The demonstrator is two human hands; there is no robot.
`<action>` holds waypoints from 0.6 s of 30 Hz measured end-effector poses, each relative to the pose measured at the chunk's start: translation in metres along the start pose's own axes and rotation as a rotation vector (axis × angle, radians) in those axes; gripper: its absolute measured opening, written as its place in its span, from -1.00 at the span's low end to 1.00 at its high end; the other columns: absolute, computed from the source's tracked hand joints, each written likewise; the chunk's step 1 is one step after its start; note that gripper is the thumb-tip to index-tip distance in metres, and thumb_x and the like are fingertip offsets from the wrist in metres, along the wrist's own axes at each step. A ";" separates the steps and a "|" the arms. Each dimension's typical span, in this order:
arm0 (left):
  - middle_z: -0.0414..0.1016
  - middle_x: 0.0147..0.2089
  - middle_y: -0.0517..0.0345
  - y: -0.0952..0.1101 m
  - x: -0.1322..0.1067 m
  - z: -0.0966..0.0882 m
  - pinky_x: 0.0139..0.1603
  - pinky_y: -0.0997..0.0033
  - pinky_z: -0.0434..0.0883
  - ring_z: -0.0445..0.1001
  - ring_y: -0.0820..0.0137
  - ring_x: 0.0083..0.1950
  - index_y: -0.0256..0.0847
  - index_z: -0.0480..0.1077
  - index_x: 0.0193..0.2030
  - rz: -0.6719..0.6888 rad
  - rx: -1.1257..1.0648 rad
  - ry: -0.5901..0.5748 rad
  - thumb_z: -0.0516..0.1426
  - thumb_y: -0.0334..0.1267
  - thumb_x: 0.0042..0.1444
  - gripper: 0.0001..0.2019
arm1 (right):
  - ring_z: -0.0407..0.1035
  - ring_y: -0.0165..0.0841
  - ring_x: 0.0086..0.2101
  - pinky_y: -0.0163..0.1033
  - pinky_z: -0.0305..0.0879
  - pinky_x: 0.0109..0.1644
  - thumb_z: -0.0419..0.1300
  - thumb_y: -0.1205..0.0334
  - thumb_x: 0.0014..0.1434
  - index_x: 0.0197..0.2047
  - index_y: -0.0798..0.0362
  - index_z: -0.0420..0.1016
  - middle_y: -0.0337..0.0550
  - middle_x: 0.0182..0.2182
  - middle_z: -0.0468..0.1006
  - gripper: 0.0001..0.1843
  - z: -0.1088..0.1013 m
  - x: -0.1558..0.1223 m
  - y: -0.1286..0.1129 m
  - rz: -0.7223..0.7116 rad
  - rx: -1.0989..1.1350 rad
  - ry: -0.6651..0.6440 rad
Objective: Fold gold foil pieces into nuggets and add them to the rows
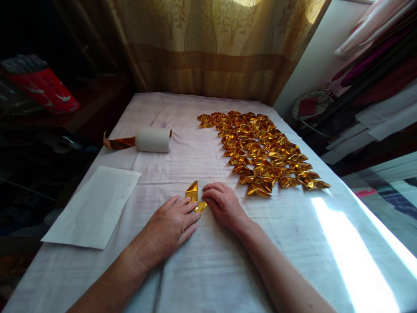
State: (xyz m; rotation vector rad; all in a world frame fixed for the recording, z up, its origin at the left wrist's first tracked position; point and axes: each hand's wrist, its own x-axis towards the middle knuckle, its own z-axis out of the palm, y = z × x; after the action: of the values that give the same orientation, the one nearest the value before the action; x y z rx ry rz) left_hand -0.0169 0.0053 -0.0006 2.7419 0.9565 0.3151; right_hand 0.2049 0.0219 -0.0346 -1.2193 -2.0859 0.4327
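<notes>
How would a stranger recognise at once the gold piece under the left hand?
On the cloth-covered table, find the left hand. The gold foil piece lies partly beneath it, beside the right hand. Unlike the crowded folded gold pieces farther right, it lies on its own.

Left fingers (pixel 191 219) spread flat, right fingers (pixel 213 193) curled

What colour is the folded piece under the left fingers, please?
The folded piece is shiny gold, best seen in the head view.

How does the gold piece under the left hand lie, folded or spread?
Folded, at least partly: the gold piece shows slanted edges and a crease; the left hand covers part of it.
</notes>
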 end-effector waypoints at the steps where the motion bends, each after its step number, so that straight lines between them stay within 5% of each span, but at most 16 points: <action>1: 0.51 0.16 0.13 0.000 0.000 0.000 0.34 0.06 0.17 0.42 0.24 0.20 -0.03 0.48 0.07 -0.001 -0.004 0.011 0.08 -0.20 0.30 -0.74 | 0.40 -0.27 -0.10 -0.12 0.31 -0.01 0.08 0.37 0.30 -0.22 -0.01 0.54 -0.09 -0.14 0.58 -0.79 0.001 -0.001 0.001 -0.004 -0.014 0.022; 7: 0.58 0.04 0.19 -0.004 0.006 -0.001 0.38 -0.07 0.07 0.39 0.17 0.24 -0.05 0.52 -0.13 0.022 -0.015 0.116 0.08 -0.19 0.30 -0.82 | 0.29 -0.14 0.11 0.04 0.23 0.17 0.01 0.46 0.18 0.07 0.02 0.47 0.03 0.11 0.48 -0.56 0.005 -0.002 0.004 0.117 -0.195 0.125; 18: 0.60 -0.01 0.17 -0.016 0.009 0.003 0.38 -0.10 0.10 0.42 0.20 0.19 -0.13 0.49 -0.19 -0.006 0.040 0.184 0.07 -0.31 0.29 -0.85 | 0.39 -0.21 -0.05 -0.05 0.29 0.07 0.00 0.56 -0.04 0.03 0.03 0.48 -0.07 -0.11 0.57 -0.42 -0.001 -0.003 0.008 0.158 -0.004 0.143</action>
State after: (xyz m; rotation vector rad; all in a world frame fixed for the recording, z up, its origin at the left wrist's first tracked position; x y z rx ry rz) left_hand -0.0185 0.0226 -0.0064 2.7829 1.0247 0.5610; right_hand 0.2118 0.0234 -0.0396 -1.3819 -1.8789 0.4000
